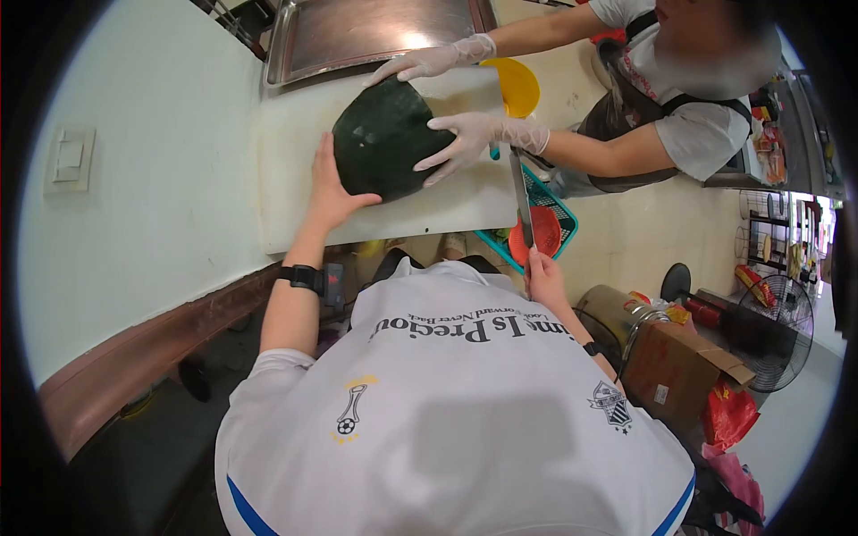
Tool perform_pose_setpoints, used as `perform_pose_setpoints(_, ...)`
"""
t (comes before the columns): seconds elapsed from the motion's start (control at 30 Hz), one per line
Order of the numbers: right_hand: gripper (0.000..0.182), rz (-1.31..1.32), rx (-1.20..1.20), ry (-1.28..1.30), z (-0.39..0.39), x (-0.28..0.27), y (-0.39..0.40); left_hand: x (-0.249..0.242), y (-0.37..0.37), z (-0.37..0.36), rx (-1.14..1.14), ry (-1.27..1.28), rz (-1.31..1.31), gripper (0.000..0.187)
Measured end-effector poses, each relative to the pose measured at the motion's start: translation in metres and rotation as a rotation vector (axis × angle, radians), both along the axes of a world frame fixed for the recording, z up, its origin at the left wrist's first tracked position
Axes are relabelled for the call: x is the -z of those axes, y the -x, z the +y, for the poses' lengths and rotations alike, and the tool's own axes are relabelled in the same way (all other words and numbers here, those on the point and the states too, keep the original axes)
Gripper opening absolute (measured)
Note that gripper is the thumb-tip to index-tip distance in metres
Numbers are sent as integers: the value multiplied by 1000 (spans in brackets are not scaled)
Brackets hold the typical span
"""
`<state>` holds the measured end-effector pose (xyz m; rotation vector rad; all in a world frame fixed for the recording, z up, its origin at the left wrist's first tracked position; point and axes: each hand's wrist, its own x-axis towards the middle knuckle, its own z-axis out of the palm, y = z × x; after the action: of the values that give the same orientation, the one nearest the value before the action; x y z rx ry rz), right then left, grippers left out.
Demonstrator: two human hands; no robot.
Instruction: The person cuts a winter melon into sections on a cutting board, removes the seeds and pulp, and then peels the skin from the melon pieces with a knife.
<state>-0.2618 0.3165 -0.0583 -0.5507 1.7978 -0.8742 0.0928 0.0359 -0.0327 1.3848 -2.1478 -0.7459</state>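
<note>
A large dark green watermelon [386,134] rests on the white cutting board [299,210]. My left hand [334,191] lies against its near left side, thumb and fingers spread. Two gloved hands of another person touch it from across the board, one hand [420,62] at the far top and the other hand [466,141] on the right side. In my right hand [544,279] is a long knife [524,201], blade pointing away from me at the board's right edge. My fingers are closed around its handle, which is mostly hidden.
Below the board's right edge sits a teal basket [572,223] with a red colander [547,230] in it. A metal tray [375,31] lies beyond the board, and a yellow bowl [518,87] is near the co-worker. A wall [161,179] stands at left; a cardboard box [670,371] and fan [776,330] at right.
</note>
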Motion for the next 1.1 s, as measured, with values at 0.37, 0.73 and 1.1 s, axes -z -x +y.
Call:
perform_pose_setpoints(0.37,46,21,-59,36,32,4,-8,-6,-72,-45,152,-92,28,128)
perform_pose_setpoints(0.73,47,-165,26,178,-49,-92,-100,-4,-69,-39,150,21,-4,126)
perform_pose_setpoints(1.1,48,-266,-28,158,-194,-164,-189,-10,11,-70,99,339,137,51)
